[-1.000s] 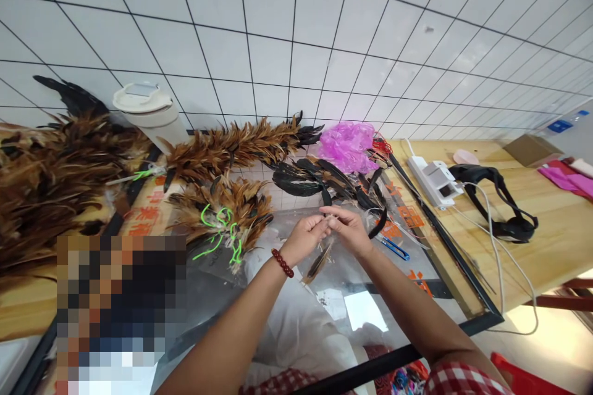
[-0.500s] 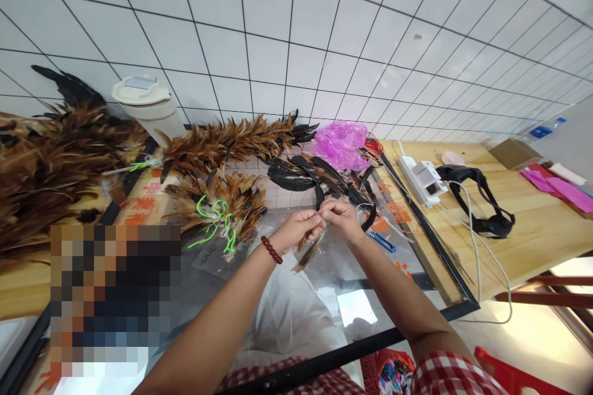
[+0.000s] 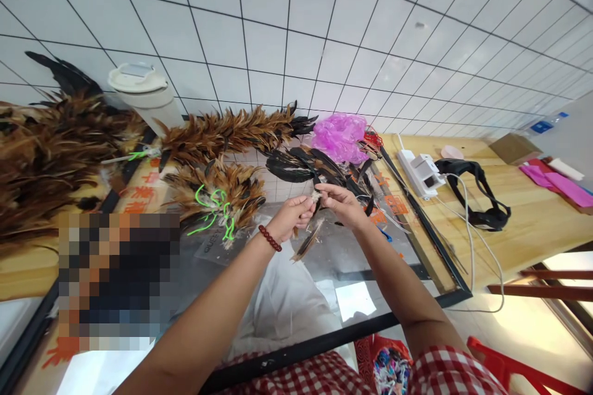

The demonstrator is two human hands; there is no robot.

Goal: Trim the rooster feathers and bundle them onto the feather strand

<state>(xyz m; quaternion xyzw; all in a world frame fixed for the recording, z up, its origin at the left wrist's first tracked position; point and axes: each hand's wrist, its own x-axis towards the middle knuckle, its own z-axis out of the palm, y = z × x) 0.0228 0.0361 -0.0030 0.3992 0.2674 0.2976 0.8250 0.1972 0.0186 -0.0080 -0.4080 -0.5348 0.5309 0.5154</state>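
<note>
Over the glass tabletop, my left hand (image 3: 293, 218) pinches a small bunch of feathers, whose pale quill ends (image 3: 315, 195) show at its fingertips. Facing it from the right, my right hand (image 3: 340, 203) has its thumb and fingers closed at those ends, with a dark feather rising above them. Brown feather tips show under my left hand. Loose black feathers (image 3: 290, 168) lie just behind both hands. A loose brown feather (image 3: 308, 244) rests on the glass below them. Left of my hands is a brown feather bundle (image 3: 231, 188) with bright green ties (image 3: 215, 207).
A long feather garland (image 3: 231, 134) lies by the tiled wall, beside a white canister (image 3: 146, 95). A pink plastic bag (image 3: 340, 136) sits behind the loose feathers. At the right are a power strip (image 3: 419, 173), cables and a black strap (image 3: 482, 194). More feathers (image 3: 46, 160) fill the left.
My hands have moved slightly apart, and pale quill ends now show between them. My right fingers have shifted up. The view has shifted slightly.
</note>
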